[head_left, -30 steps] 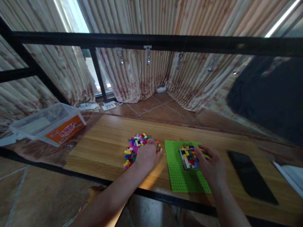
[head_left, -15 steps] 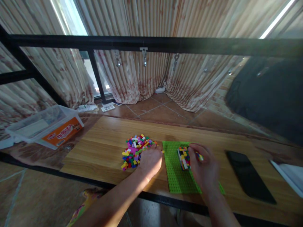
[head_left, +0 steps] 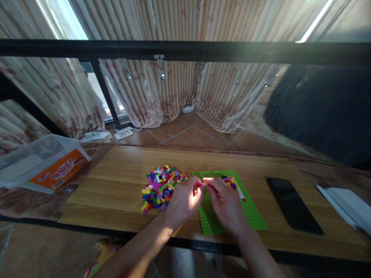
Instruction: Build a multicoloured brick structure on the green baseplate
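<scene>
My left hand (head_left: 184,199) and right hand (head_left: 227,204) meet, fingertips pinching small pink bricks (head_left: 203,184) above the green baseplate's (head_left: 253,216) far left; earlier, my right hand was at the brick build (head_left: 233,183), right on the baseplate.

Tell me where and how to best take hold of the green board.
I'd pinch the right edge of the green board, near its closest corner, coming from the right. The board lies flat and looks thin, and that edge shows uncovered, while the right hand is over its middle and the brick block sits farther back.
</scene>
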`<state>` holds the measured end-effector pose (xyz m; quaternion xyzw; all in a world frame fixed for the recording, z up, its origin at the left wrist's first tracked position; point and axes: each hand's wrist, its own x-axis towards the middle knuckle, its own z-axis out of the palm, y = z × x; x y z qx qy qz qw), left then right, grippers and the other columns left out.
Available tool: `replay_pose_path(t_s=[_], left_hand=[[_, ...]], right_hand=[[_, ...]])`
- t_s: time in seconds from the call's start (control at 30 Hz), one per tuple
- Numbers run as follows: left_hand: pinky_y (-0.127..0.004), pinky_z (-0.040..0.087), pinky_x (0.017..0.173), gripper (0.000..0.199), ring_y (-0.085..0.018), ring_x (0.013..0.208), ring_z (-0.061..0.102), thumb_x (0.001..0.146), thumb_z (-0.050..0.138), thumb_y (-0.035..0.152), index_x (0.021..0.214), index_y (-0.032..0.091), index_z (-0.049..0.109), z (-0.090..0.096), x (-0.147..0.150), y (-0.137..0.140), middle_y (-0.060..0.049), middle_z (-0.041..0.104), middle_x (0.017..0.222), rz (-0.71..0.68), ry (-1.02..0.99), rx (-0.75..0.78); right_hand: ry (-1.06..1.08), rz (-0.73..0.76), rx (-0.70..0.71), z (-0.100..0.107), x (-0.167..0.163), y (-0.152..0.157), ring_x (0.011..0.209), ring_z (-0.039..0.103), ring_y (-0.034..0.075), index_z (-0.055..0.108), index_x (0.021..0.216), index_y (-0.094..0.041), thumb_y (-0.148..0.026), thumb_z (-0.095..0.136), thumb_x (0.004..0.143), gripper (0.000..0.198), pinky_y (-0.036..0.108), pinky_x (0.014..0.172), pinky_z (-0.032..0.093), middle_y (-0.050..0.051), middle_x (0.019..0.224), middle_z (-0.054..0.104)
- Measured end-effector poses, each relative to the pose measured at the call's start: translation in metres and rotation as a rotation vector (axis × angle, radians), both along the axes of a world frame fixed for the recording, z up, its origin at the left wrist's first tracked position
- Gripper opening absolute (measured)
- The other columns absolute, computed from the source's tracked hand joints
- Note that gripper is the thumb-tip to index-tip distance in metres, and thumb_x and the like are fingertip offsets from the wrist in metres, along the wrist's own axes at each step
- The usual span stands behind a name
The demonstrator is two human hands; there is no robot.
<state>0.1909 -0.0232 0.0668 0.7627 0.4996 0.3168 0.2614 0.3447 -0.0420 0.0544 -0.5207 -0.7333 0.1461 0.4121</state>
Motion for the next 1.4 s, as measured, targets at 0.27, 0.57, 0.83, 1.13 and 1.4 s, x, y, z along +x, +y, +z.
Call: replay_pose_path(t_s=[0.27,0.57,0.83,1.13,1.4], left_hand=[[-0.022,0.04,0.06,0.014,-0.012,0.066,0.057,0.088,0.049,0.021,0.08,0.019,0.06,0.001,0.001,0.001,0.0,0.063,0.072,-0.002,-0.079,-0.001],[-0.023,0.041,0.061,0.014,-0.012,0.066,0.058,0.088,0.049,0.023,0.083,0.019,0.061,-0.002,-0.001,0.0,-0.001,0.065,0.075,0.004,0.011,-0.016],[-0.024,0.044,0.066,0.016,-0.013,0.072,0.061,0.09,0.048,0.024,0.09,0.019,0.063,-0.007,-0.004,0.002,-0.002,0.068,0.082,-0.011,0.009,-0.021],[-0.023,0.044,0.066,0.018,-0.013,0.072,0.06,0.091,0.047,0.026,0.085,0.02,0.063,-0.006,-0.001,0.001,-0.002,0.068,0.08,-0.064,0.058,-0.042],[-0.025,0.048,0.068,0.025,-0.014,0.075,0.063,0.088,0.05,0.032,0.103,0.02,0.067,-0.01,0.008,-0.003,-0.002,0.072,0.086,-0.131,-0.102,-0.218]], right_hand=[[0.024,-0.046,-0.01,0.005,-0.006,-0.002,0.081,0.065,0.018,0.069,0.1,-0.024,-0.024,0.048,0.094,0.021,0.03,0.073,0.05,0.003,0.087,0.07],[0.236,-0.268,-0.071,0.003,0.005,-0.002,0.067,0.063,0.016,0.068,0.091,-0.022,-0.034,0.059,0.086,0.016,0.03,0.064,0.051,0.002,0.078,0.069],[0.353,-0.484,0.048,0.001,0.051,-0.003,0.075,0.069,0.019,0.072,0.099,-0.018,-0.041,0.063,0.083,0.029,0.035,0.07,0.057,0.008,0.093,0.074],[0.006,-0.347,-0.019,0.002,0.052,-0.02,0.08,0.07,0.02,0.069,0.099,-0.022,-0.038,0.055,0.089,0.023,0.034,0.073,0.056,0.006,0.094,0.075],[-0.027,-0.234,0.062,-0.012,0.041,-0.011,0.106,0.059,0.025,0.074,0.086,-0.028,-0.036,0.063,0.084,0.013,0.049,0.094,0.046,0.006,0.11,0.068]])
